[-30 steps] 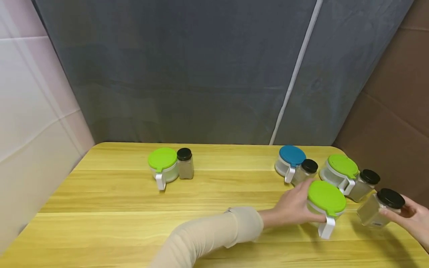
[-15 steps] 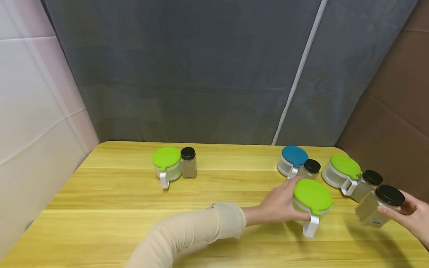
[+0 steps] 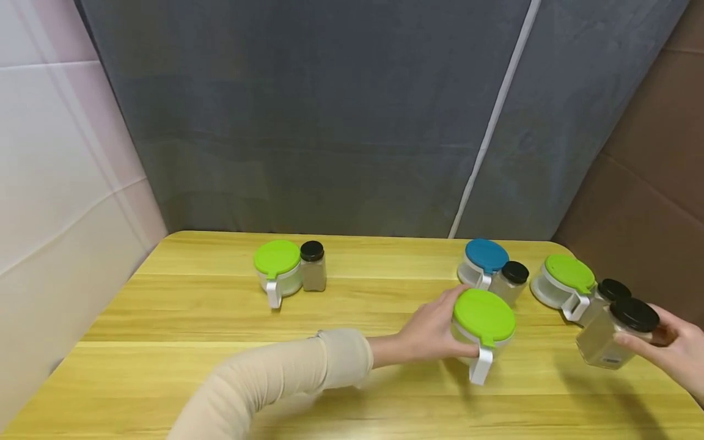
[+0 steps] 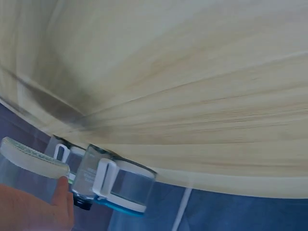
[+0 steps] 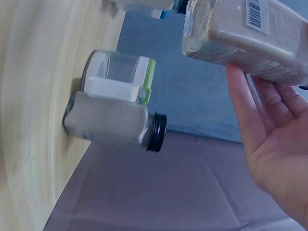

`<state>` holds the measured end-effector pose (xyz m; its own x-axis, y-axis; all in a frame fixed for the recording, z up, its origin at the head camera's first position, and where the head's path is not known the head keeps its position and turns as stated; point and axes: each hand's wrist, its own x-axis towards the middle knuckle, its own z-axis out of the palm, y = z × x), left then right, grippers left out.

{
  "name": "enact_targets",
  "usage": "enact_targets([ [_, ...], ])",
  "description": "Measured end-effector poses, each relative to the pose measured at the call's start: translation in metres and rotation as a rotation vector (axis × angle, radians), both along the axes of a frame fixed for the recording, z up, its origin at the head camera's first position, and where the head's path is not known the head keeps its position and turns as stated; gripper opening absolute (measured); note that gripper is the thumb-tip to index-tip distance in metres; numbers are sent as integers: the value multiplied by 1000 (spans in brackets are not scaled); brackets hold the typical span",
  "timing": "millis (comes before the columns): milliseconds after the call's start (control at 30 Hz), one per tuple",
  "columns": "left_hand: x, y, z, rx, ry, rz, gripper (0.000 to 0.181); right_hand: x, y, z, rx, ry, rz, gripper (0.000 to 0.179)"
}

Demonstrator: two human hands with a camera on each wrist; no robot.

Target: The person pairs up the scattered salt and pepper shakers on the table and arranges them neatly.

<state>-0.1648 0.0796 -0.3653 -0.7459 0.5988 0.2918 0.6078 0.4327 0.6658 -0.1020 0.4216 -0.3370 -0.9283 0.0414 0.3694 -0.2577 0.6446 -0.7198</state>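
My left hand [image 3: 429, 330] grips a round seasoning jar with a bright green lid [image 3: 484, 315] and a white handle, held over the table. At the right edge of the head view my right hand [image 3: 673, 351] holds a square clear spice jar [image 3: 602, 339] with a black lid, tilted and raised above its shadow. The right wrist view shows this spice jar [image 5: 250, 33] with a barcode label, pinched by the right hand [image 5: 279, 149]. In the left wrist view only part of the left hand [image 4: 38, 209] shows, against the jar's pale base [image 4: 33, 161].
At the back right of the wooden table [image 3: 385, 263] stand a blue-lidded jar [image 3: 486, 255] with a black-lidded jar [image 3: 508, 288], and a green-lidded jar [image 3: 568, 273] with another black-lidded jar [image 3: 612, 289]. A similar green-lidded jar [image 3: 277, 258] and black-lidded jar [image 3: 313, 275] stand back left.
My left hand has carried the green-lidded jar leftward, away from the right hand. The black-lidded spice jar in my right hand has shifted only slightly, up and left.
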Motion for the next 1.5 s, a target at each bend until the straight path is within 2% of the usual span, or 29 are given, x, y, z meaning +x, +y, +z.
enact_targets([
  [233,-3,-19,-1,-14,-4,35,89,-1,-16,8,109,-68,-44,48],
  [400,-5,-30,0,-30,6,59,90,-5,-24,9,165,-94,0,41],
  [733,-4,-55,-1,-43,-16,90,91,-9,-48,3,145,-103,95,52],
  [967,-6,-69,-5,-19,-9,99,92,-10,-65,-3,63,-73,188,52],
  [1233,-6,-82,-7,-13,-2,124,92,-15,-80,-8,14,-87,228,52],
  [1500,-7,-91,-7,-4,-13,134,93,-19,-93,-9,35,-106,256,44],
])
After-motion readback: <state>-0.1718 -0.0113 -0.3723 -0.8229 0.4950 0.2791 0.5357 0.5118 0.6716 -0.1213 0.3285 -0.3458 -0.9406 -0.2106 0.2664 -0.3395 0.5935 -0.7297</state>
